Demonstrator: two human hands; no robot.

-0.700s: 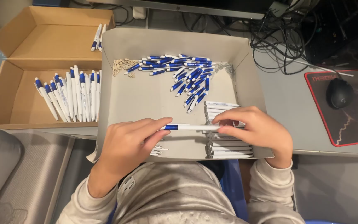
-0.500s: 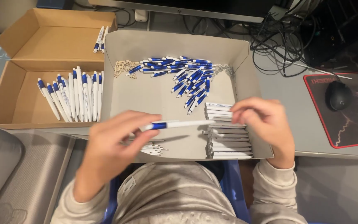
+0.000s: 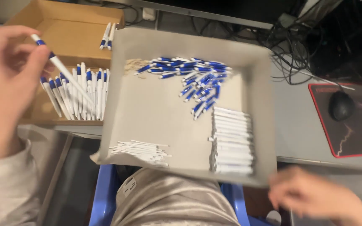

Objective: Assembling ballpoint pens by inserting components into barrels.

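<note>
A grey desk (image 3: 298,125) fills the head view, with tangled black cables (image 3: 294,50) at its far edge and a black computer mouse (image 3: 341,105) on a red-edged mouse pad (image 3: 357,134) to the right. A shallow grey cardboard tray (image 3: 156,109) lies in front of the person, partly over the lap. In it are a heap of blue pen caps (image 3: 197,77) at the far side, a stack of white pen barrels (image 3: 232,140) at the near right and a bundle of thin white refills (image 3: 141,150) at the near left. A brown cardboard box (image 3: 63,29) stands to the left, holding a row of assembled white-and-blue pens (image 3: 78,90).

The left hand (image 3: 5,79) is raised over that box, its fingers pinching one assembled pen (image 3: 59,69) that slants down toward the row. The right hand (image 3: 315,196) is blurred below the tray's near right corner; whether it is open or closed cannot be told.
</note>
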